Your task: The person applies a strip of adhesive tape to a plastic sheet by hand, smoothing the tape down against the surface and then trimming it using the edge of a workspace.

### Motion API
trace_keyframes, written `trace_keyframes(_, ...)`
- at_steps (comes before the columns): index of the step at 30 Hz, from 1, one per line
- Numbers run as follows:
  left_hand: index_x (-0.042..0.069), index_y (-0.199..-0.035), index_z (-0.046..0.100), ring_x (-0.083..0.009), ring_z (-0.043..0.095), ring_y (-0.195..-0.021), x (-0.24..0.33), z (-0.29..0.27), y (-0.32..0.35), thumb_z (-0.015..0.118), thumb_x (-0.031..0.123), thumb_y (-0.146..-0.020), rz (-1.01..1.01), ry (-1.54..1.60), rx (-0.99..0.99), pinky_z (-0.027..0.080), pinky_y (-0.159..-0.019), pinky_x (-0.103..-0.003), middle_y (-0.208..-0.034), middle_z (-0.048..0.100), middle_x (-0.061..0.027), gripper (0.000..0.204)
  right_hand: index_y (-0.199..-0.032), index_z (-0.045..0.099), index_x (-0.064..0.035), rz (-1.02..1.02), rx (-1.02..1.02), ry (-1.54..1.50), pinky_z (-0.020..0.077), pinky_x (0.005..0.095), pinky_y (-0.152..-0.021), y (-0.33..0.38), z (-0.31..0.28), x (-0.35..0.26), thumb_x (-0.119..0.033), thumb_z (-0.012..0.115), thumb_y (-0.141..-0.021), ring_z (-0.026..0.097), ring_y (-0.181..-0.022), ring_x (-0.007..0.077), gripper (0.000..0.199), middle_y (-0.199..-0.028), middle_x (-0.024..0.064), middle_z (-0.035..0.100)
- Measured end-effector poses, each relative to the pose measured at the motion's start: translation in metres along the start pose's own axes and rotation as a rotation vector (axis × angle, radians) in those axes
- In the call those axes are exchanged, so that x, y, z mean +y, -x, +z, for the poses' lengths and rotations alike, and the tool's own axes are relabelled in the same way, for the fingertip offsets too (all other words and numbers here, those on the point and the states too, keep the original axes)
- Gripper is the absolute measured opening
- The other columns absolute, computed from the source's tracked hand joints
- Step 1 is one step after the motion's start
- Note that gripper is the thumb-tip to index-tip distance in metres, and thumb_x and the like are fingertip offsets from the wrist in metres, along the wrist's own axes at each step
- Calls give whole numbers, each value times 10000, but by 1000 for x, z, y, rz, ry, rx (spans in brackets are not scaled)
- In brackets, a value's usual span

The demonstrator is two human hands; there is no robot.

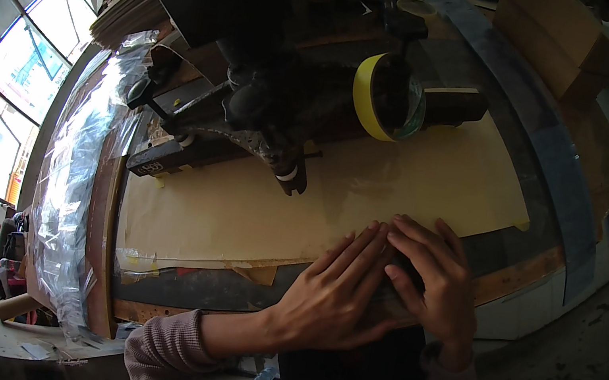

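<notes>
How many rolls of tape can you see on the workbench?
1: a yellow tape roll stands on edge at the far side of the tan sheet, beyond both hands and beside the dark machine. Others may be hidden behind it.

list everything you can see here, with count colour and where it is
paper sheet: one, tan, spread across the workbench
machine: one, dark metal, standing on the far side of the sheet
tape roll: one, yellow rim, upright on the machine's right side
plastic film: one, clear and shiny, draped along the bench's left end
wooden edge: one, brown, along the near side of the bench
cardboard boxes: a stack, brown, top right
windows: several panes, bright, far left
floor: grey, dusty, lower right
left hand: flat on the sheet's near edge, pink ribbed sleeve
right hand: fingers bent, pressing down beside the left hand, touching it
</notes>
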State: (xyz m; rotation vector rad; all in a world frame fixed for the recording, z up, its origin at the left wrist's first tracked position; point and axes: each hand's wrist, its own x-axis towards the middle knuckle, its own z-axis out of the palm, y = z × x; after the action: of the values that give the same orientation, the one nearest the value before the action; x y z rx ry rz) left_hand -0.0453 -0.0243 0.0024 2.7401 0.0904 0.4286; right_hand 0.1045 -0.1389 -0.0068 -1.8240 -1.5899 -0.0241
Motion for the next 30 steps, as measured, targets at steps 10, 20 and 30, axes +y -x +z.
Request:
trace_keyframes(10,-155,-1258,448,-423,378,-1314,-2,2,0,699,399,-779,12,-37,-2,350,-1070,-472,-1367,384,-338,774,-1147,598,-30,-12,-25,71,342,486,-1048,0,2,-2,-229,633,-867,551,-1173,229,345,-1259,100,568)
trace_keyframes(20,-152,-1238,465,-432,374,-1314,-1,2,-1,710,369,-770,3,-17,-3,355,-1067,-472,-1363,387,-341,742,-1151,597,-27,-1,-19,75,344,476,-1049,0,3,-3,-213,634,-863,557,-1166,231,345,-1251,106,573)
trace_keyframes(30,-144,-1241,465,-441,381,-1305,-2,3,0,712,363,-764,4,-14,-1,367,-1054,-475,-1366,386,-337,739,-1149,599,-22,-8,-26,80,347,474,-1048,-1,3,-3,-215,630,-866,557,-1167,229,345,-1249,110,573)
